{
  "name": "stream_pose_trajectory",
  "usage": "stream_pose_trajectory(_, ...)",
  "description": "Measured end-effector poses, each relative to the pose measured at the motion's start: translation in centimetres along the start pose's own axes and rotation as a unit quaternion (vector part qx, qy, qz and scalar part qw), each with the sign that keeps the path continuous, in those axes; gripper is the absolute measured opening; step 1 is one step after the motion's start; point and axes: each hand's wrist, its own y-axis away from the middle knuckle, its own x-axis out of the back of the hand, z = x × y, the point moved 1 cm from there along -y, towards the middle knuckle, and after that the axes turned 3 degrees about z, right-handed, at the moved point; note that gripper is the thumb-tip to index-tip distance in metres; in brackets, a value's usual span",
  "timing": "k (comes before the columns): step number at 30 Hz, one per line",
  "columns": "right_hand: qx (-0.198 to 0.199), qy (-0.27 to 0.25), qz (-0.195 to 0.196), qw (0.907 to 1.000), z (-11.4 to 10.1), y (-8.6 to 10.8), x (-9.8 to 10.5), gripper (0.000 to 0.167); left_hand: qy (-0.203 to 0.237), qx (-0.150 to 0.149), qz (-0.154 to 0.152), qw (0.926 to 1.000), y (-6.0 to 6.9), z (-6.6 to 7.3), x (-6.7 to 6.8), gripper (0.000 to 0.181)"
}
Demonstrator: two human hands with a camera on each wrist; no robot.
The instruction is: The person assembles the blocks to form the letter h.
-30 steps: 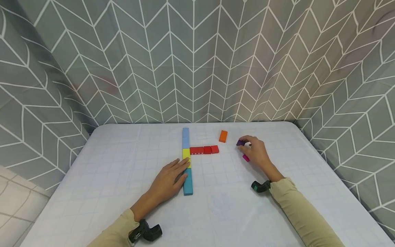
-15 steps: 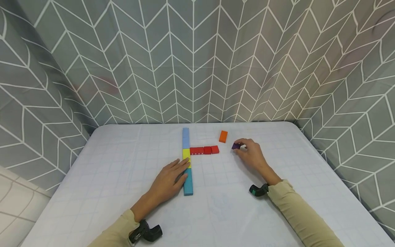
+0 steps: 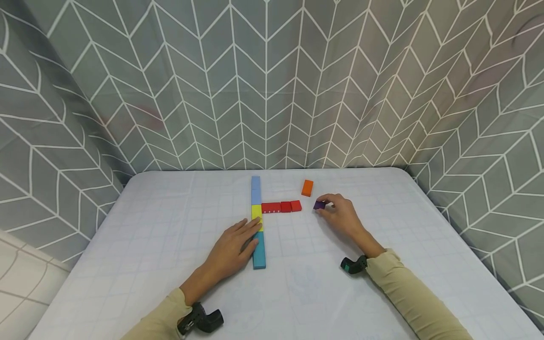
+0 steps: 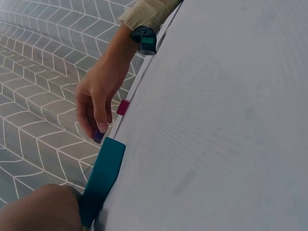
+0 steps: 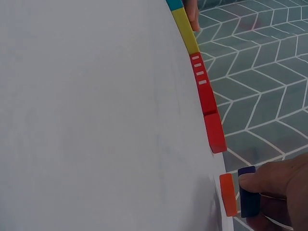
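Observation:
My right hand [image 3: 341,217] pinches a small purple block [image 3: 319,205] between thumb and fingertips, right of a row of red blocks [image 3: 286,207]. My left hand [image 3: 231,247] lies with extended fingers on the yellow piece [image 3: 257,211] of an upright line. In that line, light blue blocks [image 3: 256,190] stand at the far end and a teal block [image 3: 259,255] at the near end. The red row joins the line at the yellow part; its leftmost red block [image 3: 271,208] bears white marks.
An orange block [image 3: 307,188] lies beyond the red row's right end. In the left wrist view a magenta block [image 4: 122,107] is on the table near the right hand. White cloth covers the table [image 3: 170,203]; a patterned curtain [image 3: 267,94] hangs behind and at the sides.
My right hand has carried the purple block leftward and a little nearer, toward the end of the red row. The magenta block is now hidden in the head view. My left hand stays put.

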Motion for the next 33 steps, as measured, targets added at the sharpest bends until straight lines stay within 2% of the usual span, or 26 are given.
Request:
stream_pose_trajectory(6,0.017,0.004,-0.015,0.9997,-0.3,0.1,-0.5,0.030,-0.001,0.004,-0.010,0.9999,0.0,0.0,0.0,0.050)
stream_pose_trajectory(15,-0.008,0.001,-0.048,0.9988,-1.0,0.3,-0.9,0.033,0.000,-0.001,-0.002,1.0000,0.1,0.0,-0.1,0.050)
stream_pose_trajectory(33,0.053,-0.012,-0.049,0.9973,-2.2,0.4,-2.5,0.032,0.001,-0.002,-0.003,1.0000,0.1,-0.1,-0.1,0.051)
